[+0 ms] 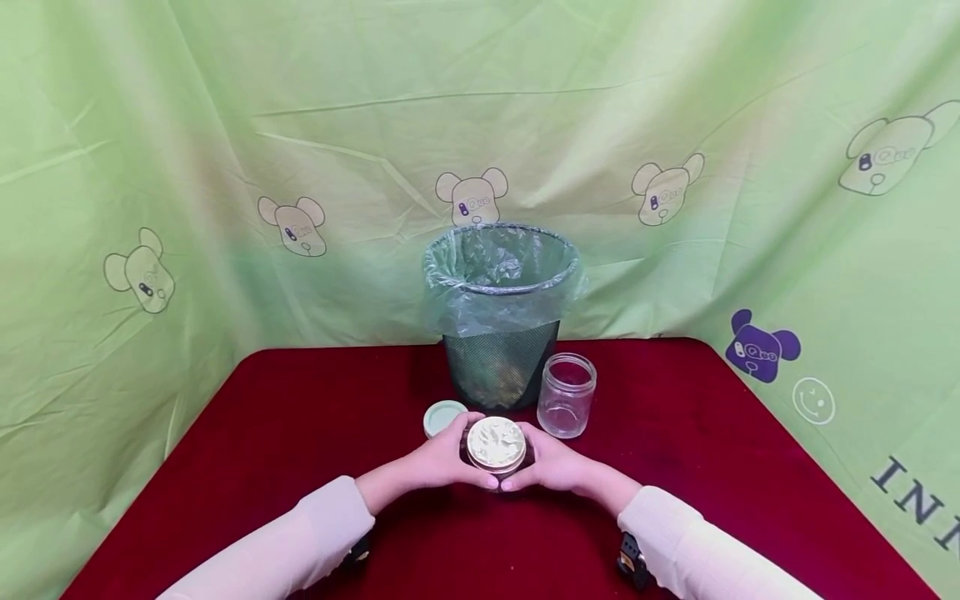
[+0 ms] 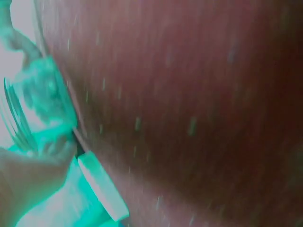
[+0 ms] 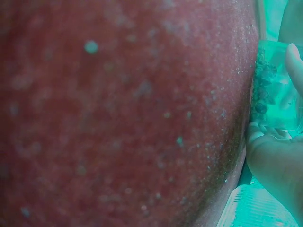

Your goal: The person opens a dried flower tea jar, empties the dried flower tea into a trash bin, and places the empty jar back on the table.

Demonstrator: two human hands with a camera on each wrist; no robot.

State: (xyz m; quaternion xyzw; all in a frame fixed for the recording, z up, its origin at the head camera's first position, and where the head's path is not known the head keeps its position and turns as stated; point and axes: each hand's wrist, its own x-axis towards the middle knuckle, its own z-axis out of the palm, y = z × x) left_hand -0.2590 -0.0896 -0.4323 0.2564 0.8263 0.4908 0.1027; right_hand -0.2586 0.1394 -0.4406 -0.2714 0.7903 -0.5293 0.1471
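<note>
A jar with a shiny foil-like top stands on the red cloth between both hands. In the right wrist view its see-through wall shows small dark pieces inside, near the bottom. My left hand grips it from the left, my right hand from the right, thumbs meeting at the front. A pale green round lid lies just behind the left hand. Behind the right hand stands an uncovered clear glass jar. The left wrist view is blurred, but the gripped jar and the lid show there.
A mesh waste bin lined with a thin clear bag stands at the table's back edge, behind the jars. Red cloth covers the table. A green printed curtain hangs around the back and sides.
</note>
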